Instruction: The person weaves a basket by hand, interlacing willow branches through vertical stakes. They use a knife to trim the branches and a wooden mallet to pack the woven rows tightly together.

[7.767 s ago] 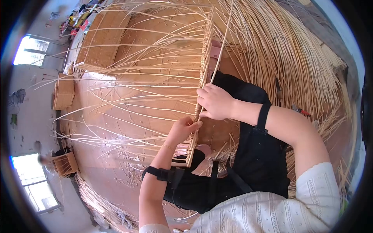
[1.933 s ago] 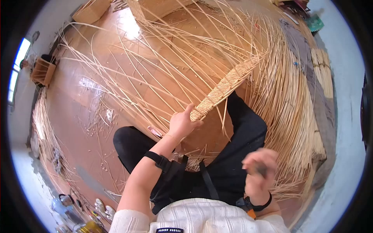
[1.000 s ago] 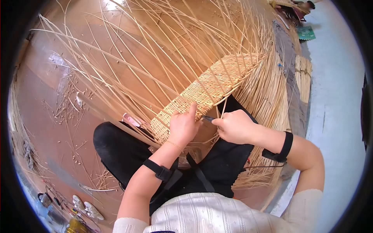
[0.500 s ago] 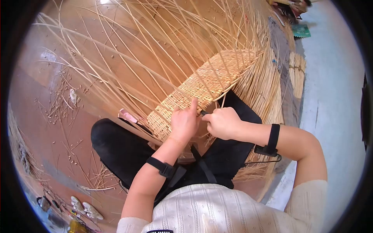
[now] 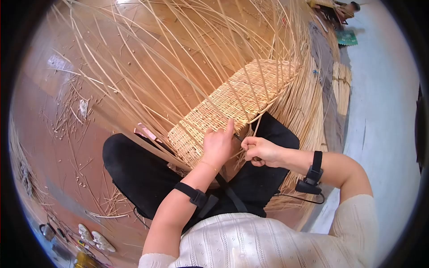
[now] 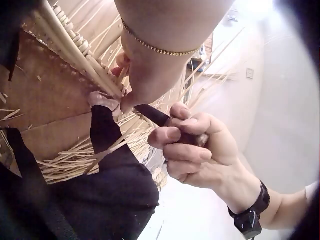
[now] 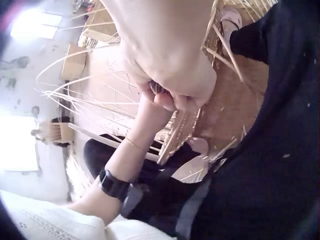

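Observation:
A woven wicker panel (image 5: 214, 107) with long loose rods fanning out lies slanted across the person's lap. The left hand (image 5: 219, 145) grips its near edge, forefinger pointing up along the weave. Close beside it, the right hand (image 5: 263, 151) holds a small knife (image 6: 152, 115), fingers curled round the handle. In the left wrist view the dark blade points at the left thumb and the rods at the edge. The end of the handle (image 7: 158, 88) peeks out of the right fist in the right wrist view. The blade's tip is hidden behind the left hand.
Long rods (image 5: 308, 120) lie in a thick pile on the right, with a tied bundle (image 5: 342, 85) by the wall. Offcuts (image 5: 67, 120) litter the floor on the left. Shoes (image 5: 96, 237) and cables sit at lower left.
Earlier both hands were on the panel's edge, the right by a long rod. The right hand went away, came back with the knife, and has just drawn slightly back. The panel's face has turned up.

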{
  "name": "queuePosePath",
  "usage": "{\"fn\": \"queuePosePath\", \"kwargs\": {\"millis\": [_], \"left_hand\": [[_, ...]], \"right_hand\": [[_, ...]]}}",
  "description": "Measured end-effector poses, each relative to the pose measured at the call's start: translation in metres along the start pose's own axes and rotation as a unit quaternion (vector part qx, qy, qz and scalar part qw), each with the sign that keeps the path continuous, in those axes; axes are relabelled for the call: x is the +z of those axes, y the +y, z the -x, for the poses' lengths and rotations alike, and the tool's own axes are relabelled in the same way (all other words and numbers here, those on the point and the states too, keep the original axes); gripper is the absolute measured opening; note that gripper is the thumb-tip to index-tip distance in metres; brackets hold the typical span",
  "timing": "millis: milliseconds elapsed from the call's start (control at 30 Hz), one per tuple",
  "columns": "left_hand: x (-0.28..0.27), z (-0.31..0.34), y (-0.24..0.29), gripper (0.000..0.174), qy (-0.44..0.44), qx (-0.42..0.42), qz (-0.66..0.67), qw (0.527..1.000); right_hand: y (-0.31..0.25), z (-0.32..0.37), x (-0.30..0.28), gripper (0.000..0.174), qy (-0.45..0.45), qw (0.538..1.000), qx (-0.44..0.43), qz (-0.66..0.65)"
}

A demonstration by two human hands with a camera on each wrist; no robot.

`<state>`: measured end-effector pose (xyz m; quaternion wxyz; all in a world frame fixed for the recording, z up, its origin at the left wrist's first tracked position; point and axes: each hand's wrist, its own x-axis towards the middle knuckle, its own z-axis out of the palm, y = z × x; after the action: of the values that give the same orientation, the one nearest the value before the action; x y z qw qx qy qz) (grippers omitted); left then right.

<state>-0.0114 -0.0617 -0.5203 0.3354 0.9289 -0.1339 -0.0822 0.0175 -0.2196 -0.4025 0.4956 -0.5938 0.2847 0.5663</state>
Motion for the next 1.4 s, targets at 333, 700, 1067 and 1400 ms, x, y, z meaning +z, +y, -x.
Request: {"fn": "queuePosePath", "kwargs": {"millis": [333, 700, 1067, 1400], "left_hand": [[-0.005, -0.001, 0.003, 0.068, 0.003, 0.001, -0.024, 1.0], [-0.014, 0.004, 0.009, 0.07, 0.006, -0.001, 0.016, 1.0], [-0.019, -0.001, 0.018, 0.072, -0.045, -0.029, -0.019, 0.998], [-0.022, -0.003, 0.021, 0.068, -0.025, -0.021, -0.029, 0.999]], "right_hand": [[0.023, -0.008, 0.048, 0.019, 0.095, 0.966, -0.067, -0.231], [0.123, -0.06, -0.011, 0.057, 0.354, 0.906, -0.197, -0.126], [0.116, -0.048, -0.022, 0.014, 0.551, 0.713, -0.351, 0.255], [0.086, -0.016, -0.013, 0.055, 0.152, 0.914, -0.349, -0.139]]}}
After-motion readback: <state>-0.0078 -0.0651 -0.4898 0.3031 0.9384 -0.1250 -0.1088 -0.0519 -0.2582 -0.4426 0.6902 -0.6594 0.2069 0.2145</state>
